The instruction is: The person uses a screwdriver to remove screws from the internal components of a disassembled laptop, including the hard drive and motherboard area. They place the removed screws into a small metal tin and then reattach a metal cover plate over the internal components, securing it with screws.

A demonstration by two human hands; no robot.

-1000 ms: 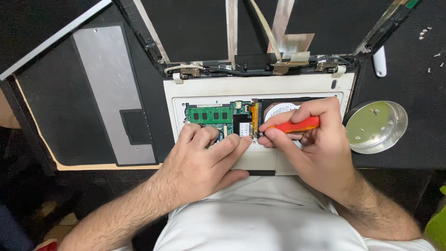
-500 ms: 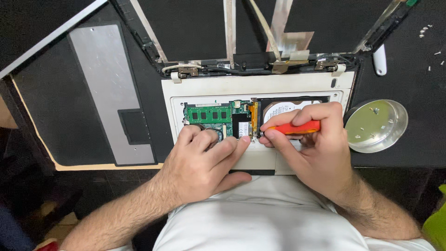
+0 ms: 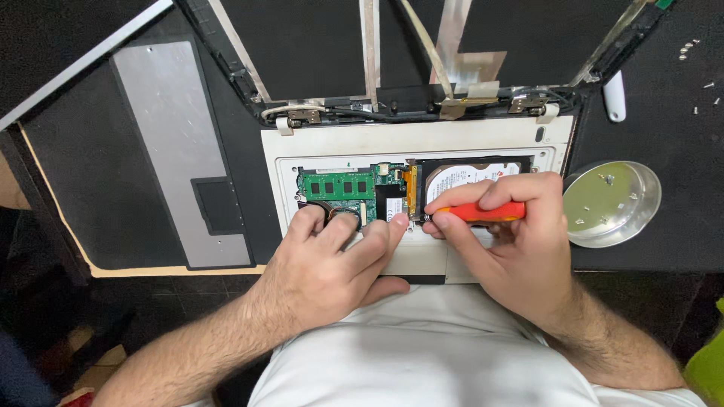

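Black surface (image 3: 664, 68), with a dark tiled floor showing below its near edge. Your opened laptop (image 3: 415, 143) lies on it, white base toward you, bare screen frame tipped away. Under the removed cover: a green memory board (image 3: 339, 185), and right of it a silver hard drive (image 3: 467, 177) whose white label, with a small red mark at its right end, is partly hidden by your fingers.

Your right hand (image 3: 520, 249) is closed around an orange-handled screwdriver (image 3: 483, 212), held almost level, with its dark tip pointing left at the gap between board and drive. Your left hand (image 3: 332, 264) lies flat on the base, holding nothing; its spread fingertips press just below the memory board.

Left of the laptop, a grey panel (image 3: 177, 143) with a dark rectangle rests on a black mat. To the right, a round metal dish (image 3: 611, 203) holds a few small screws. More screws (image 3: 690, 49) are scattered at the far right corner.

Against half a second ago, both hands sit in much the same place; the screwdriver remains on the same spot.
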